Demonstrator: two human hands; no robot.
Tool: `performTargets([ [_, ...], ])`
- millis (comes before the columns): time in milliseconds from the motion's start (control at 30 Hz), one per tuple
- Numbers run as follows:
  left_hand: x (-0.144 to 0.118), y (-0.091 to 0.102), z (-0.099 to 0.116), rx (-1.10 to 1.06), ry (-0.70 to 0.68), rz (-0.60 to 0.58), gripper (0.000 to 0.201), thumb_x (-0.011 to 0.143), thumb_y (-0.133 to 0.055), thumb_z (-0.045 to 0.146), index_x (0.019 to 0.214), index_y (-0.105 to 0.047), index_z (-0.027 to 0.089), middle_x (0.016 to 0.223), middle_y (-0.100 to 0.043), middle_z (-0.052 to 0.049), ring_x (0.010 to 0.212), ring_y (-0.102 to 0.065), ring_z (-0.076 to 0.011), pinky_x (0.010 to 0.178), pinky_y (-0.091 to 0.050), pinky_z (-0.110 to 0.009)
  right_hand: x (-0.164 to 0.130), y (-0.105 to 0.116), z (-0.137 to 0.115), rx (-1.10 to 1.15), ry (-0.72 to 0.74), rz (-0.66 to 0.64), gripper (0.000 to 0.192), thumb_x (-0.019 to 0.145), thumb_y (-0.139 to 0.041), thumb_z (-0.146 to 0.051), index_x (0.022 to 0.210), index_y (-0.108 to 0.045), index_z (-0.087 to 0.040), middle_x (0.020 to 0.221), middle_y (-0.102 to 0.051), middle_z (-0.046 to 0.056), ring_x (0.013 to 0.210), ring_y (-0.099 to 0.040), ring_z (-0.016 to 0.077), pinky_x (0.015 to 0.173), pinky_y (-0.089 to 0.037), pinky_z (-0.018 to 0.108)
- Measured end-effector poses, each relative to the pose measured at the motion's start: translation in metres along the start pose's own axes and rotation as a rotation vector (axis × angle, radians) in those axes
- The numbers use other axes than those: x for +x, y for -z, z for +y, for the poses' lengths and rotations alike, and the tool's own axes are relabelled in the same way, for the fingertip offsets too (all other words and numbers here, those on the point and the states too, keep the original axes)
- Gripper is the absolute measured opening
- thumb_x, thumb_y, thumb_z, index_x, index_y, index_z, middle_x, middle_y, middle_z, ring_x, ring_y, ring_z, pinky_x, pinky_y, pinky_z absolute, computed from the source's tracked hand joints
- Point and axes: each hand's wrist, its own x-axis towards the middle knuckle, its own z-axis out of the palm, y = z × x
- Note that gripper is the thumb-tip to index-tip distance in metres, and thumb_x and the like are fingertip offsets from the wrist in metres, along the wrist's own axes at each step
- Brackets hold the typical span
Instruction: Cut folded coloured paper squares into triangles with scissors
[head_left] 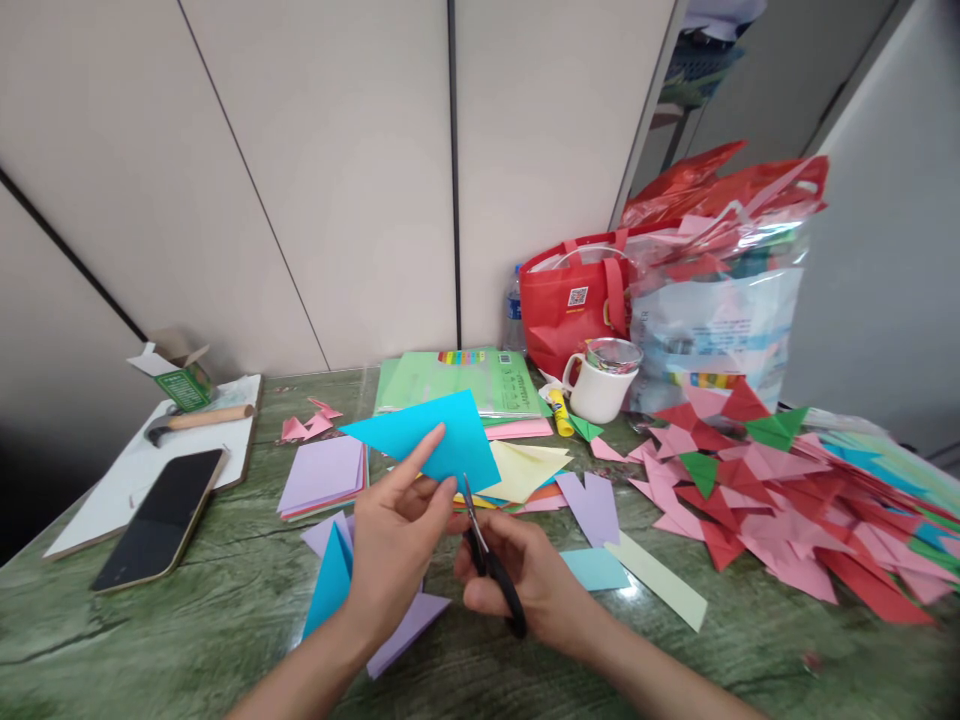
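Observation:
Between thumb and fingers, my left hand [401,530] grips a folded piece of bright blue paper [442,430], held up above the table with its long point to the left. My right hand [517,565] is closed around the black handles of a pair of scissors [491,570]. The blades point up and meet the lower edge of the blue paper; whether they are cutting it I cannot tell. Below my left hand lie another blue folded piece [330,580] and purple pieces [409,630]. Yellow paper [529,465] lies behind the blue sheet.
A purple paper stack [322,475] sits left of centre. Farther left are a phone [161,515] and a hammer [199,422] on a white board. A white mug [600,385], red bag [574,300] and glue stick [559,412] stand behind. Folded red and pink pieces [772,490] pile at right.

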Motion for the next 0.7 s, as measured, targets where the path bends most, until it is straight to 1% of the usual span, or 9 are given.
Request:
performTargets([
  [100,-0.0006,0.0005,-0.0023,-0.006,-0.008,-0.010,0.056,0.068,-0.067,0.024,0.123,-0.056,0.018,0.052,-0.046,0.006,0.051,-0.040,-0.0066,0.050,-0.049,-0.016,0.0012,-0.0012,-0.0013,-0.005,0.005,0.003,0.049,0.062,-0.076,-0.041,0.096,-0.055,-0.014,0.071,-0.055,0.000,0.059,-0.046,0.0104,0.057,-0.037,0.024],
  [200,-0.0006,0.0008,-0.0042,-0.006,-0.014,-0.017,0.056,0.069,-0.067,0.024,0.124,-0.055,0.018,0.053,-0.045,0.006,0.051,-0.039,-0.0065,0.050,-0.047,-0.016,0.0025,-0.0023,-0.0014,-0.022,0.012,0.017,0.045,0.062,-0.076,-0.041,0.091,-0.056,-0.013,0.067,-0.053,-0.001,0.056,-0.043,0.0094,0.055,-0.036,0.023],
  [367,-0.0004,0.0009,-0.0050,0.005,-0.017,-0.005,0.058,0.069,-0.067,0.024,0.125,-0.053,0.015,0.052,-0.044,0.006,0.051,-0.038,-0.0064,0.045,-0.041,-0.015,0.0032,-0.0032,0.0001,-0.037,0.012,0.079,0.039,0.058,-0.078,-0.038,0.081,-0.058,-0.013,0.063,-0.051,-0.003,0.054,-0.042,0.0087,0.052,-0.036,0.021],
  [567,-0.0011,0.0010,-0.0061,-0.022,-0.024,-0.001,0.059,0.069,-0.068,0.025,0.126,-0.052,0.015,0.053,-0.045,0.006,0.051,-0.038,-0.0064,0.046,-0.039,-0.015,0.0026,-0.0048,-0.0014,-0.067,0.040,0.114,0.039,0.061,-0.075,-0.039,0.085,-0.059,-0.012,0.063,-0.052,-0.002,0.055,-0.044,0.0097,0.052,-0.037,0.021],
  [700,-0.0020,0.0004,-0.0068,-0.036,-0.016,0.010,0.059,0.069,-0.068,0.025,0.125,-0.052,0.015,0.053,-0.045,0.006,0.051,-0.038,-0.0062,0.047,-0.040,-0.015,0.0019,-0.0055,-0.0016,-0.075,0.040,0.121,0.036,0.061,-0.075,-0.036,0.084,-0.060,-0.012,0.062,-0.052,-0.002,0.053,-0.043,0.0090,0.051,-0.036,0.021],
])
